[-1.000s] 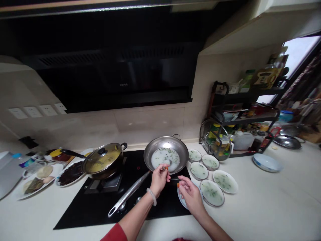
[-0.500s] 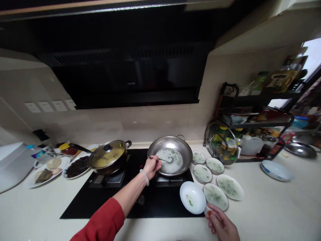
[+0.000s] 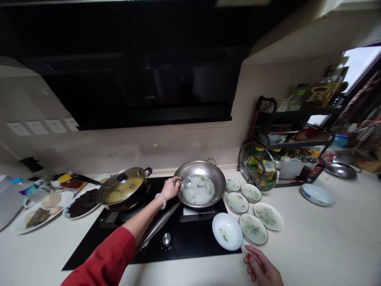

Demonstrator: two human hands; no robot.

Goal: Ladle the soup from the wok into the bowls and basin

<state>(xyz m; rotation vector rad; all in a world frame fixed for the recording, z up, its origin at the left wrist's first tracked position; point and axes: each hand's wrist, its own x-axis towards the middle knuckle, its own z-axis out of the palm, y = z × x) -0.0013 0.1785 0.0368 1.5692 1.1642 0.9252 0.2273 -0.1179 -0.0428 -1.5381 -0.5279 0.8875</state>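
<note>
My left hand (image 3: 171,188), with a bead bracelet at the wrist, grips a metal ladle (image 3: 187,183) over the wok. Ahead of it, the steel wok (image 3: 216,178) holds whitish soup (image 3: 198,190) with green bits. My right hand (image 3: 263,268) is at the lower right with its fingers curled; a small orange-red spot shows at the fingers, too small to name. Close to it but apart is a white bowl (image 3: 228,231) with a little soup and greens, at the hob's front right corner. Several filled bowls (image 3: 253,228) of the same soup stand behind and beside it.
A lidded pan (image 3: 122,186) sits on the left burner of the black hob (image 3: 184,246). Plates of food (image 3: 81,204) stand farther left. At right are a glass lid (image 3: 258,167), a spice rack (image 3: 297,145) and a blue-white bowl (image 3: 318,194). The range hood (image 3: 143,87) hangs above.
My left hand has drawn the ladle left, from the middle of the soup to the wok's left side. The wok's long handle now shows beside my arm. My right hand stays near the white bowl.
</note>
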